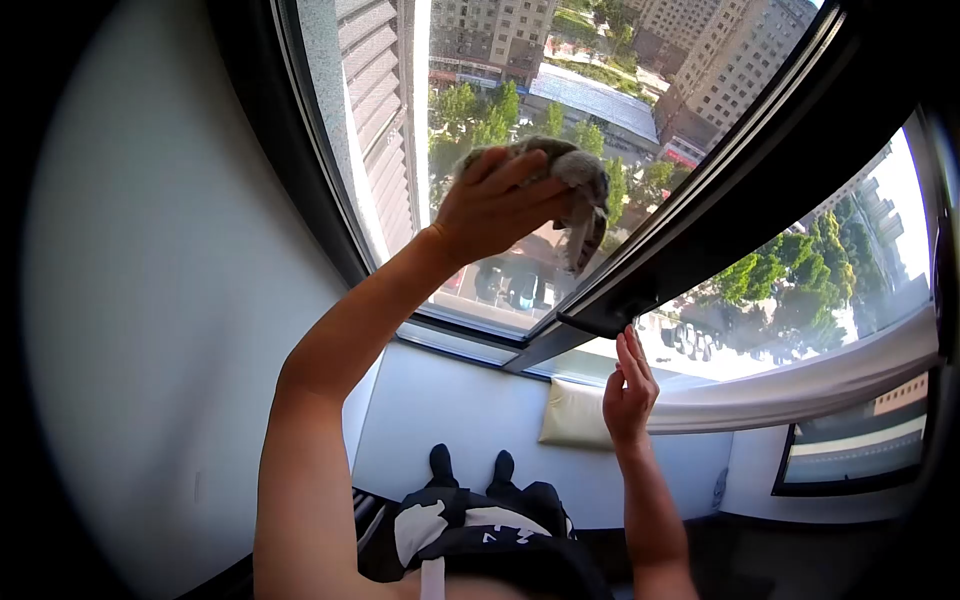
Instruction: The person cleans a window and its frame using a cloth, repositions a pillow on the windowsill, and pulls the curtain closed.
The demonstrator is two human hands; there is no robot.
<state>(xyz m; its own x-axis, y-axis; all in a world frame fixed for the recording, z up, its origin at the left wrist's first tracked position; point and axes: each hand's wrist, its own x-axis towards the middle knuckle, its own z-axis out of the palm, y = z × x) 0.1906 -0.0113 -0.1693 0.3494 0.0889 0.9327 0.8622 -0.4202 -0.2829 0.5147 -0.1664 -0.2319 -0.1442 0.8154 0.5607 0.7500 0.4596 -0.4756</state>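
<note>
Cloth point(583, 178) sits bunched in the left hand point(495, 207), apparently against glass point(470, 288).

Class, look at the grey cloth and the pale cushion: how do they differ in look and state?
The cloth is grey and crumpled, whereas the cushion is cream-coloured and smoother. The cloth is held up by the left hand, while the cushion lies on the white surface below. Both are partly hidden by a hand in this view.

The bunched cloth point(582, 172) is mottled grey, its hanging end dark-striped. Black window frame point(690, 225); white ledge point(400, 420), pale cream cushion point(572, 412) at its window-side edge; black socks point(441, 464).
</note>
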